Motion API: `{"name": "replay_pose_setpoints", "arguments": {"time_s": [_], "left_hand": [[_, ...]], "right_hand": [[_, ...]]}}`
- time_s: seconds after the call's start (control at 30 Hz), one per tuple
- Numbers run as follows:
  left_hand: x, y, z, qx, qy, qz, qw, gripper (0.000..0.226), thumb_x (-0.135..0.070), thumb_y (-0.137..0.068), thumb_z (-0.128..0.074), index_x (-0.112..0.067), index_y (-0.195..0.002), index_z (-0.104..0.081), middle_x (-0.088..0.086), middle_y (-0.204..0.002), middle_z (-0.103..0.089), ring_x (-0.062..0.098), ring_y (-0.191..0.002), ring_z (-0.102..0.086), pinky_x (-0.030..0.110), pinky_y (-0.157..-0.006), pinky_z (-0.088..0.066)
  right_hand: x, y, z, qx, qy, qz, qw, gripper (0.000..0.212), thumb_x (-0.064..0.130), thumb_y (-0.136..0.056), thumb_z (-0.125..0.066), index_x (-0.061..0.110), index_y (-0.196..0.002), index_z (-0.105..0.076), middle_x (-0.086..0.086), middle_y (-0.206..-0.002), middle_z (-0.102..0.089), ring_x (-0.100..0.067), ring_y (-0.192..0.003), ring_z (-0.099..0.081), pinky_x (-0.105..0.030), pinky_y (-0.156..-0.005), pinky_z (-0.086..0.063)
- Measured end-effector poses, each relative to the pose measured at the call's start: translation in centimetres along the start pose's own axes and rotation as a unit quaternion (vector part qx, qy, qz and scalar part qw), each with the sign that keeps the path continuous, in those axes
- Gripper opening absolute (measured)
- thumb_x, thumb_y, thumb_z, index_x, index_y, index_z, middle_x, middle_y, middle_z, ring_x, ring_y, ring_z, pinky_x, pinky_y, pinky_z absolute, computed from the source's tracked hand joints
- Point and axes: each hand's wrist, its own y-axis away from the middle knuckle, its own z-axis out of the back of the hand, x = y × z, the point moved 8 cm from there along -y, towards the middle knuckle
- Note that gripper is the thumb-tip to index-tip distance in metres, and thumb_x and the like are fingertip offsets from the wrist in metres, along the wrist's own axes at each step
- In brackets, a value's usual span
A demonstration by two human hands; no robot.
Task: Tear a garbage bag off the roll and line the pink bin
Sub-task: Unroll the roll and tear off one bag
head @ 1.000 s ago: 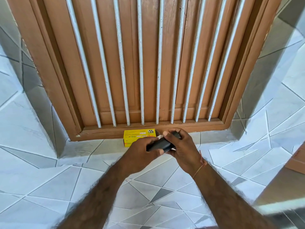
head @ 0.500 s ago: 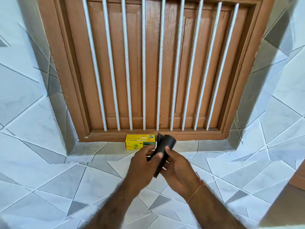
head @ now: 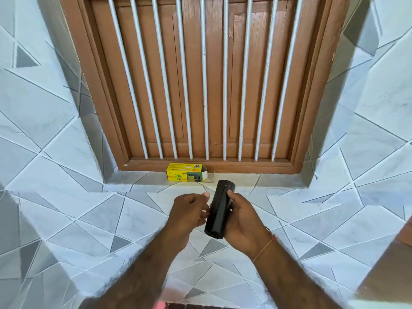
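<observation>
- black garbage bag roll (head: 219,211) held upright in front of the tiled wall, slightly tilted, top end leaning to the right, lower end toward the camera
- right hand (head: 243,219) wrapped round the roll from its right side, thumb tip pressed on the upper front, fingers curled behind and clamped on it
- left hand (head: 189,214) just beside the roll on its left, fingers (head: 204,195) curled in, tips touching the roll's left edge; whether pinching a loose flap of bag or only touching cannot be told
- thin orange thread (head: 264,248) tied round the right wrist
- roll fully wound, no bag seen torn off or hanging free
- yellow and green box (head: 185,173) lying on its side on the tiled window ledge (head: 278,180), right end flap open, just beyond the roll's top end and apart from it
- box pushed up against the brown wooden window frame (head: 223,165)
- white vertical bars (head: 206,85) standing in front of closed brown wooden shutters
- grey and white tiles with slanted lines across the wall (head: 66,208) below and on both sides of the window
- small blurred pink patch (head: 160,305) at the bottom edge between the forearms, too little showing to say what it is
- brown wooden surface (head: 388,270) cut off at the lower right corner
</observation>
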Motion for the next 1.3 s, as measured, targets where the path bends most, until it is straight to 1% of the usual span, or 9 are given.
{"name": "replay_pose_setpoints", "arguments": {"time_s": [0.17, 0.47, 0.67, 0.8, 0.93, 1.0, 1.13, 1.2, 1.3], "left_hand": [[-0.9, 1.7, 0.3, 0.043, -0.036, -0.061, 0.997, 0.013, -0.016, -0.083, -0.071, -0.003, -0.081, -0.074, 0.013, -0.076, -0.070, 0.019, -0.066, -0.064, 0.032, -0.067, -0.058], [-0.5, 0.4, 5.9, -0.011, 0.017, -0.014, 1.000, 0.018, -0.014, -0.088, -0.062, -0.011, -0.071, -0.066, 0.012, -0.074, -0.064, 0.024, -0.068, -0.055, 0.035, -0.067, -0.044], [-0.4, -1.3, 12.6, -0.050, 0.054, 0.001, 0.997, 0.020, -0.014, -0.089, -0.061, -0.011, -0.070, -0.066, 0.016, -0.085, -0.066, 0.028, -0.081, -0.056, 0.040, -0.075, -0.045], [-0.2, -3.0, 18.9, -0.105, 0.106, 0.014, 0.989, 0.011, -0.014, -0.090, -0.060, -0.010, -0.097, -0.066, 0.016, -0.112, -0.065, 0.034, -0.104, -0.060, 0.048, -0.098, -0.048], [0.1, -3.1, 25.4, -0.210, -0.028, 0.012, 0.977, 0.028, -0.016, -0.090, -0.058, 0.003, -0.110, -0.063, 0.023, -0.119, -0.063, 0.043, -0.107, -0.059, 0.049, -0.100, -0.047], [-1.1, -1.7, 27.1, -0.254, -0.208, -0.015, 0.945, 0.023, -0.011, -0.090, -0.054, 0.006, -0.101, -0.067, 0.027, -0.113, -0.066, 0.045, -0.102, -0.060, 0.045, -0.093, -0.047], [-7.4, 3.1, 24.1, -0.380, -0.465, -0.270, 0.753, 0.028, -0.009, -0.079, -0.058, -0.009, -0.106, -0.067, 0.018, -0.107, -0.067, 0.043, -0.097, -0.059, 0.050, -0.082, -0.048], [-8.5, 3.6, 18.4, -0.237, -0.410, -0.383, 0.793, 0.033, -0.024, -0.084, -0.054, -0.013, -0.113, -0.064, 0.011, -0.113, -0.067, 0.033, -0.106, -0.058, 0.044, -0.094, -0.044], [-5.4, 1.0, 10.7, 0.068, -0.370, -0.251, 0.892, 0.058, -0.062, -0.084, -0.045, -0.022, -0.125, -0.059, -0.005, -0.120, -0.063, 0.015, -0.111, -0.056, 0.034, -0.099, -0.041]], "right_hand": [[-1.0, 0.5, -0.3, -0.002, 0.027, 0.000, 1.000, 0.046, 0.034, -0.087, -0.062, 0.008, -0.125, -0.059, -0.025, -0.125, -0.058, -0.038, -0.114, -0.059, -0.046, -0.084, -0.055], [-3.6, 1.9, -4.7, 0.082, -0.079, -0.019, 0.993, 0.058, 0.042, -0.088, -0.057, 0.003, -0.132, -0.056, -0.019, -0.137, -0.056, -0.035, -0.125, -0.055, -0.051, -0.110, -0.037], [-5.4, 2.8, -6.1, 0.067, -0.083, -0.030, 0.994, 0.061, 0.043, -0.089, -0.060, 0.003, -0.134, -0.053, -0.019, -0.135, -0.058, -0.034, -0.122, -0.058, -0.049, -0.099, -0.049], [-4.7, 3.0, -5.5, 0.024, -0.049, -0.001, 0.999, 0.051, 0.031, -0.087, -0.063, 0.001, -0.129, -0.057, -0.022, -0.120, -0.067, -0.035, -0.092, -0.072, -0.041, -0.068, -0.060], [-4.1, 3.1, -4.7, 0.002, -0.013, 0.018, 1.000, 0.049, 0.019, -0.081, -0.069, 0.000, -0.125, -0.060, -0.024, -0.110, -0.070, -0.036, -0.078, -0.073, -0.040, -0.061, -0.060], [-4.0, 2.8, -4.4, -0.005, 0.018, 0.021, 1.000, 0.050, 0.017, -0.078, -0.070, 0.001, -0.124, -0.060, -0.024, -0.111, -0.070, -0.035, -0.080, -0.073, -0.043, -0.067, -0.061], [-4.0, 3.0, -5.2, 0.012, 0.125, 0.019, 0.992, 0.046, 0.016, -0.071, -0.076, 0.004, -0.114, -0.067, -0.019, -0.108, -0.071, -0.033, -0.088, -0.071, -0.047, -0.087, -0.054], [-4.3, 3.1, -6.3, 0.041, 0.157, 0.013, 0.987, 0.046, 0.015, -0.065, -0.083, 0.004, -0.107, -0.068, -0.020, -0.107, -0.069, -0.033, -0.092, -0.067, -0.051, -0.098, -0.047], [-4.4, 3.2, -8.2, 0.093, 0.159, 0.024, 0.983, 0.053, 0.014, -0.063, -0.085, 0.005, -0.110, -0.063, -0.022, -0.115, -0.058, -0.034, -0.111, -0.056, -0.054, -0.113, -0.031]]}}
